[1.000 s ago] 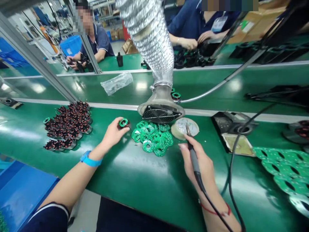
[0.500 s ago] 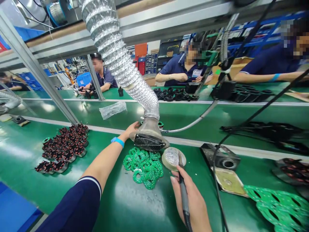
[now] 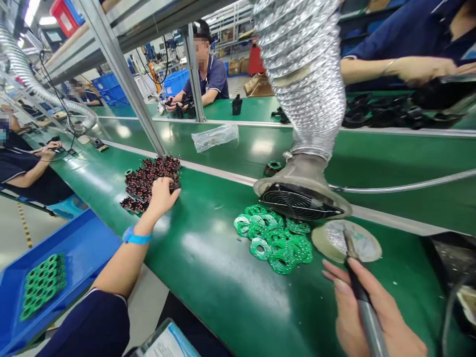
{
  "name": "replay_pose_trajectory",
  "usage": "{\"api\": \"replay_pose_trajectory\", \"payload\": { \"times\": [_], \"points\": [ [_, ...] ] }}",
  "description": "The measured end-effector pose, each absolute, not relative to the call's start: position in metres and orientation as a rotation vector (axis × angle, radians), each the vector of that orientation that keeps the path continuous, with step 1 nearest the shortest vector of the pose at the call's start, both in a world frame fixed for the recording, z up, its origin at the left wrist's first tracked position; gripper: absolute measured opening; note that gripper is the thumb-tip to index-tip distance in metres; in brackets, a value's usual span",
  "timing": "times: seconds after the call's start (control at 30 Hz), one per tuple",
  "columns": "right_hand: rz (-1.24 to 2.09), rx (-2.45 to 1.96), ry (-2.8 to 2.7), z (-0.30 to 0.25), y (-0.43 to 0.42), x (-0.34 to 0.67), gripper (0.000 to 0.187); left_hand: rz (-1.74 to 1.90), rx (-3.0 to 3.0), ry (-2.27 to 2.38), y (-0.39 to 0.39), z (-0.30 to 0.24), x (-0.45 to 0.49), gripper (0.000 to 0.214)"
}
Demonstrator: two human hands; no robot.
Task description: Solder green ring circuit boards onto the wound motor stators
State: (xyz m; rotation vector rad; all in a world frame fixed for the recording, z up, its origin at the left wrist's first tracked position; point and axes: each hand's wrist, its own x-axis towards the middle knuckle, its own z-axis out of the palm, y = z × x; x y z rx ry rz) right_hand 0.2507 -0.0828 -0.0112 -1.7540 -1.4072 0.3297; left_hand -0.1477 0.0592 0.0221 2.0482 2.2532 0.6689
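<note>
My left hand (image 3: pixel 161 194) reaches out to a heap of dark wound coil parts (image 3: pixel 148 181) on the green bench and its fingers curl over a coil at the heap's right edge. My right hand (image 3: pixel 366 310) is closed round a soldering iron (image 3: pixel 359 292), whose tip rests on a round disc with silvery residue (image 3: pixel 347 241). Between the hands lies a pile of green ring-shaped circuit boards (image 3: pixel 275 240). A silver fume duct with a fan grille (image 3: pixel 299 201) hangs just above that pile.
A blue tray (image 3: pixel 74 243) at lower left holds more green rings (image 3: pixel 40 285). A clear plastic bag (image 3: pixel 215 136) and one coil (image 3: pixel 273 167) lie on the belt behind. Metal frame posts (image 3: pixel 122 79) stand at the left. Other people work across and at far left.
My left hand left the fan duct and swung left to the coil heap. The view turned left and down; my right hand kept the iron by the disc.
</note>
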Motion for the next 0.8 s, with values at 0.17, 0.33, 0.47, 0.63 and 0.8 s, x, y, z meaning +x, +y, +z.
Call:
{"api": "replay_pose_trajectory", "payload": {
  "times": [0.17,0.33,0.47,0.63,0.8],
  "points": [
    [0.196,-1.711,-1.414,-0.021,-0.082,0.237,0.055,0.470,2.097,2.331,0.020,0.007,-0.161,0.027],
    [0.165,-1.566,-1.610,-0.020,-0.084,0.227,0.035,0.401,2.384,2.034,-0.002,-0.003,-0.124,0.021],
    [0.277,-1.525,-1.711,-0.017,-0.090,0.215,0.030,0.482,2.491,1.484,-0.022,-0.005,-0.095,0.019],
    [0.397,-1.524,-1.761,-0.021,-0.097,0.202,0.033,0.454,2.608,1.077,-0.039,-0.010,-0.075,0.013],
    [0.456,-1.525,-1.787,-0.029,-0.104,0.193,0.033,0.507,2.760,1.296,-0.052,-0.018,-0.074,0.033]
  ]
}}
